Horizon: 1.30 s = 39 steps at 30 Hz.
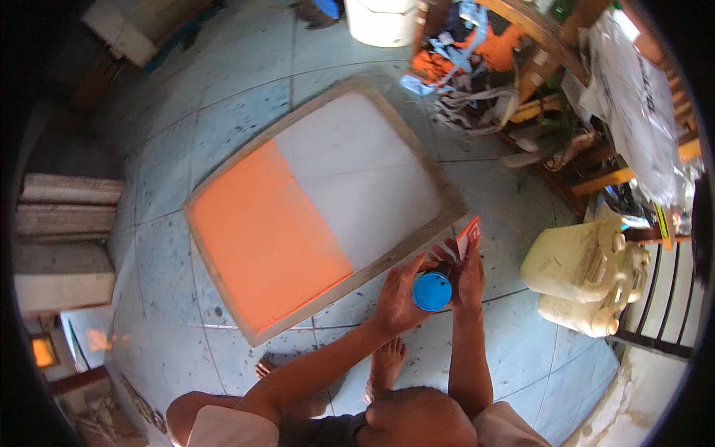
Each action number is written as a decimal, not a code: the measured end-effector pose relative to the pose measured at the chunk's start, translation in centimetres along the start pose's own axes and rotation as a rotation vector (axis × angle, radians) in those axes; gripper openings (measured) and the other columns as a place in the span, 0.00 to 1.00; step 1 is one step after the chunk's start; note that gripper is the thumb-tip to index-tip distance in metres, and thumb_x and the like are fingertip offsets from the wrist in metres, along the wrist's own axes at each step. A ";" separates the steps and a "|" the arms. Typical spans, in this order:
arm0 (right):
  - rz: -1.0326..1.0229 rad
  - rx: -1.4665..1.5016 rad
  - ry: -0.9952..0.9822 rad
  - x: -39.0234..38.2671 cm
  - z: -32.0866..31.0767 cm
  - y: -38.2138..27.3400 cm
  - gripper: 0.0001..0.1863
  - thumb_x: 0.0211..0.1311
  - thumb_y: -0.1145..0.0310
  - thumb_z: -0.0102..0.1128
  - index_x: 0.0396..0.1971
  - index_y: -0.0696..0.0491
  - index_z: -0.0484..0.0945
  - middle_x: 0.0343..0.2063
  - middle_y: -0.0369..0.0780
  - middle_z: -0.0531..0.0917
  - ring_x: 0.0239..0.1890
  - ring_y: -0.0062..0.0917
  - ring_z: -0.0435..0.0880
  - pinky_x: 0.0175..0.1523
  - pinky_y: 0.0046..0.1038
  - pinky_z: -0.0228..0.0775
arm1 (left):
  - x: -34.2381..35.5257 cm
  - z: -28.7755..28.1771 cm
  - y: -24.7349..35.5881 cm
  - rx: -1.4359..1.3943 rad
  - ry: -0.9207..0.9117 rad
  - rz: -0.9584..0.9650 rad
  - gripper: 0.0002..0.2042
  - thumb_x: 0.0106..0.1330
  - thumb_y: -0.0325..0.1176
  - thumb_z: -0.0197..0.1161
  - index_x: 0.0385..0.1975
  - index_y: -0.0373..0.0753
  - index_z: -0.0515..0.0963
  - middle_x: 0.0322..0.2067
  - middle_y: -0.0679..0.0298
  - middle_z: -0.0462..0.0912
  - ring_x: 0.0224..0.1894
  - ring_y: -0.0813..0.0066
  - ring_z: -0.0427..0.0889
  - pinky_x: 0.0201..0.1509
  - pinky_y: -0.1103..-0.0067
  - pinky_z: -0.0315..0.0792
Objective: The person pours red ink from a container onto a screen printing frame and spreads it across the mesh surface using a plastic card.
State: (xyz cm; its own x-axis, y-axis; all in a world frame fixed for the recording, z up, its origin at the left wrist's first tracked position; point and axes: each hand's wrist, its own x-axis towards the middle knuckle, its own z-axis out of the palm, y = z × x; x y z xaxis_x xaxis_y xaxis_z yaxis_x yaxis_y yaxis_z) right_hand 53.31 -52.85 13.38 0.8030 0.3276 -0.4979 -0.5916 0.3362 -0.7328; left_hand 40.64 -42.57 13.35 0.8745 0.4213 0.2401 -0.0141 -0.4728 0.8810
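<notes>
My left hand (398, 294) is wrapped around the side of a small round can (432, 291) with a bright blue top facing up. The can's body is mostly hidden by my fingers. On the can's other side, my right hand (469, 281) is closed, gripping a thin orange flat piece (468, 235) with white markings that sticks up past the fingertips. Both hands are above the near right edge of a large rectangular panel (365, 171) on the floor. Its left part carries a flat orange coat (268, 231); the rest is pale grey inside a brownish border.
Two yellowish jerrycans (570, 261) stand at the right. A wooden rack (536, 22) with rags and plastic is at the back right, near a white bucket (381, 21). Stacked blocks (68, 205) line the left. My bare foot (386, 365) is on the tiled floor.
</notes>
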 end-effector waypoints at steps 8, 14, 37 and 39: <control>0.293 0.016 -0.102 -1.6 2.3 6.5 0.30 0.79 0.42 0.49 0.58 0.56 0.73 0.48 0.41 0.80 0.42 0.31 0.87 0.43 0.33 0.83 | -2.5 -6.8 1.8 0.021 0.007 -0.071 0.54 0.49 0.51 0.84 0.73 0.36 0.60 0.63 0.52 0.76 0.65 0.52 0.74 0.68 0.58 0.65; -0.321 -0.495 -0.313 -3.4 4.0 8.5 0.21 0.84 0.50 0.43 0.56 0.52 0.75 0.40 0.33 0.81 0.41 0.21 0.84 0.47 0.29 0.80 | -0.2 -12.5 3.9 0.401 -0.071 0.566 0.38 0.56 0.62 0.74 0.62 0.43 0.75 0.61 0.54 0.72 0.63 0.54 0.71 0.60 0.63 0.71; 0.148 0.192 -0.499 -1.9 12.5 7.5 0.21 0.83 0.51 0.41 0.53 0.53 0.76 0.42 0.38 0.82 0.44 0.26 0.85 0.52 0.32 0.81 | 5.1 -18.5 8.5 0.677 0.032 0.140 0.22 0.63 0.50 0.69 0.44 0.37 0.80 0.39 0.53 0.79 0.35 0.58 0.85 0.29 0.67 0.81; 0.161 0.162 -0.385 -4.4 16.6 6.6 0.22 0.83 0.51 0.41 0.51 0.53 0.76 0.41 0.37 0.82 0.44 0.26 0.85 0.51 0.30 0.81 | 4.7 -20.2 8.4 0.675 0.147 0.127 0.20 0.64 0.48 0.68 0.42 0.37 0.80 0.35 0.55 0.79 0.31 0.59 0.85 0.27 0.67 0.80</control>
State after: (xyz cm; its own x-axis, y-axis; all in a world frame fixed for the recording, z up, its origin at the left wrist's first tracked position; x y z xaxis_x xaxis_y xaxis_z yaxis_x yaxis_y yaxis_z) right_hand 44.63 -37.43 18.44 0.6324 0.6818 -0.3678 -0.7349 0.3779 -0.5631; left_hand 34.81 -28.92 30.09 0.8109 0.4084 0.4190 0.2333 -0.8824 0.4085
